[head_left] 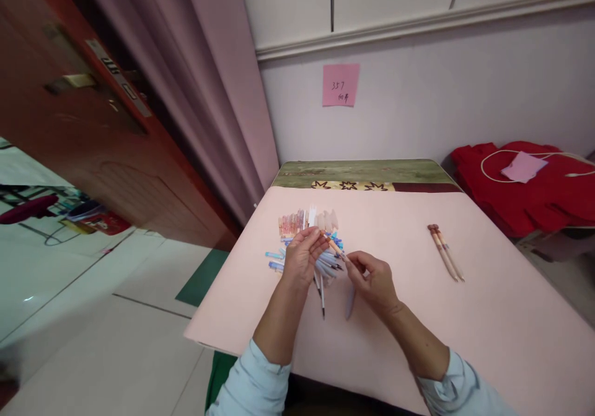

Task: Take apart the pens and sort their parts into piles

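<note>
My left hand (303, 253) pinches the upper end of a slim pen with an orange and pale patterned barrel (334, 247). At its lower end, the thumb and fingers of my right hand (373, 278) are closed on the same pen. Beneath and behind my hands lies a pile of pen parts: blue caps (275, 266), pale blue barrels (329, 265) and white refills with dark tips (322, 298). Behind them stretches a row of clear and pinkish patterned tubes (292, 222). A pale grey-violet barrel (350, 303) rests below my right hand.
Two assembled pens with brown tops (445, 252) lie side by side on the right of the pink-covered table (395, 217). Beyond it are a red cloth (548, 199) with a white cord and a wall with a pink note (341, 85). A curtain (218, 81) and wooden door (153, 174) stand left.
</note>
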The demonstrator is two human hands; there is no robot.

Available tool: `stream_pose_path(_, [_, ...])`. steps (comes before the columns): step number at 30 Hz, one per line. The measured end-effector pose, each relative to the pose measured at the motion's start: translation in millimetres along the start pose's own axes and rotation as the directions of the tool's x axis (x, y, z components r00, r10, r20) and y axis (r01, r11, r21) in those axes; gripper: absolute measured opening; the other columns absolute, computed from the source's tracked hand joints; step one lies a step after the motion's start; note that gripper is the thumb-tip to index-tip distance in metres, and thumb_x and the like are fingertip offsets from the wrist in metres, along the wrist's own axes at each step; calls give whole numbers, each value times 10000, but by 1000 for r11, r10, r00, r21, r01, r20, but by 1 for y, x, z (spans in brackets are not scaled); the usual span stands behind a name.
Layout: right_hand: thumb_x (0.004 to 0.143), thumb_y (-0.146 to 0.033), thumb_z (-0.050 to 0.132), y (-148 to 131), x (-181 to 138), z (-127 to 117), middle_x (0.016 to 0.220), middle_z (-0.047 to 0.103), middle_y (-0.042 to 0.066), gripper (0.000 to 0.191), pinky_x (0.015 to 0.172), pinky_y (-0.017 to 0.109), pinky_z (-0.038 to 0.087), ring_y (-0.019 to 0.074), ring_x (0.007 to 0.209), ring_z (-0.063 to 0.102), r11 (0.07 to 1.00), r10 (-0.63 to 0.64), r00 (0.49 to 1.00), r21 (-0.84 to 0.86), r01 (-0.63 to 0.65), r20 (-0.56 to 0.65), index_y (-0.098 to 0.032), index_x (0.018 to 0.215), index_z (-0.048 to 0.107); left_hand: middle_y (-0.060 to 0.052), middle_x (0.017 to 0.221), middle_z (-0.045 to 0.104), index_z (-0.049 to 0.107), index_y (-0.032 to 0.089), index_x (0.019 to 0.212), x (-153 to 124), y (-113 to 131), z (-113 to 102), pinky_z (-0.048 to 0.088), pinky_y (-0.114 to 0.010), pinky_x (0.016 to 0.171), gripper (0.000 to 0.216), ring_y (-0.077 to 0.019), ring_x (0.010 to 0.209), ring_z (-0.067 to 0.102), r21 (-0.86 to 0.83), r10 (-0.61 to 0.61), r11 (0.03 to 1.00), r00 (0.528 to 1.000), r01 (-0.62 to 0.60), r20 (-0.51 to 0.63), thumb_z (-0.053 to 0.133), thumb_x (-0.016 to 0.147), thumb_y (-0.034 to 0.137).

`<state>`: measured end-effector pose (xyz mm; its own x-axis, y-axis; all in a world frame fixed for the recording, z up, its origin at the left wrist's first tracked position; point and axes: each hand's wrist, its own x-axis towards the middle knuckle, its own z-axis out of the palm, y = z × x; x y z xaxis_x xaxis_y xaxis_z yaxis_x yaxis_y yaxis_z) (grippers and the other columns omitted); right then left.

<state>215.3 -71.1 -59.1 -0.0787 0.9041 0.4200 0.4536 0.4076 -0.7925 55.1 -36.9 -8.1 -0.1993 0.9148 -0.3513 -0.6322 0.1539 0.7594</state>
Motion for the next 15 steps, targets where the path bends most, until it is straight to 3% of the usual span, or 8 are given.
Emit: stream_pose_path(15, [864,-335,559,1,-1,0,583,534,-31,190,529,208,369,96,518,461,999,-33,999,-17,33,-1,-197,796,671,-63,744,714,644,110,847,-6,0,1,578,-292,720,231,-146,672,693,37,64,997,998,-64,6,789,672,150])
